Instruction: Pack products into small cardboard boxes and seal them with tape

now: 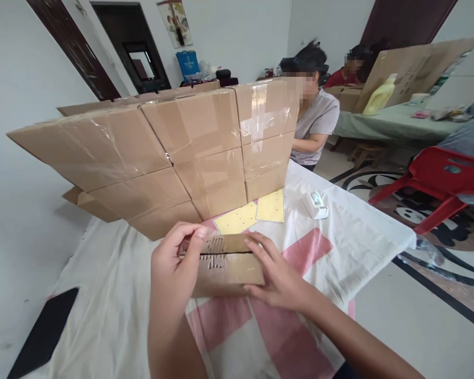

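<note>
A small brown cardboard box point(229, 272) rests on the cloth in front of me, its top flaps meeting at a dark seam. Black printing and rough torn marks show on the flaps' left part. My left hand point(178, 252) is at the box's left end, thumb and fingers pinched together over the top edge; what lies between them is partly hidden. Around the right end, my right hand point(272, 273) grips the box, with fingers on top and the thumb low on the near side. Behind the box lie yellow dotted sheets point(270, 207) on the table.
A taped cardboard partition point(209, 123) stands across the table's far side. A small white box point(315, 205) sits at the right on the white and pink cloth point(363, 231). A person point(314, 116) is behind the partition. A red chair point(446, 173) stands farther right.
</note>
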Available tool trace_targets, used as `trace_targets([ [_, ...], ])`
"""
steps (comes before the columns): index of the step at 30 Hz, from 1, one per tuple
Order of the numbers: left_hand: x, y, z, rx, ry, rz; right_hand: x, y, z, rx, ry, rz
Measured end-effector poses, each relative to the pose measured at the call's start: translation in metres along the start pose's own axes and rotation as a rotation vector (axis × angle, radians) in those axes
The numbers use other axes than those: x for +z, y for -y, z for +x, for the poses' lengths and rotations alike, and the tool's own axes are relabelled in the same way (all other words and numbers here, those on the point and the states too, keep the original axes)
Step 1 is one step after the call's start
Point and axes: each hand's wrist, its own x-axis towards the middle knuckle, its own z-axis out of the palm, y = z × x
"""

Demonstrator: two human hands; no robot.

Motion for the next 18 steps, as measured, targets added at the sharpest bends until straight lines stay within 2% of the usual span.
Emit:
trace_targets([
  [3,-0.011,0.011,0.008,-0.133,0.236,0.075,-0.014,-0.028,0.017,-0.108,0.044,0.102],
  [7,-0.012,0.017,0.013,-0.223,0.418,0.123,-0.020,-0.050,0.033,-0.242,-0.017,0.148],
  [9,-0.011,0.019,0.014,-0.228,0.453,0.123,-0.017,-0.052,0.038,-0.281,-0.107,0.107],
  [11,-0.009,0.022,0.016,-0.230,0.463,0.119,-0.014,-0.051,0.041,-0.307,-0.156,-0.026],
  [15,-0.006,0.027,0.019,-0.260,0.451,0.133,-0.008,-0.053,0.044,-0.312,-0.080,-0.264],
  [18,-0.003,0.031,0.022,-0.285,0.442,0.134,-0.006,-0.055,0.044,-0.308,-0.123,-0.298],
])
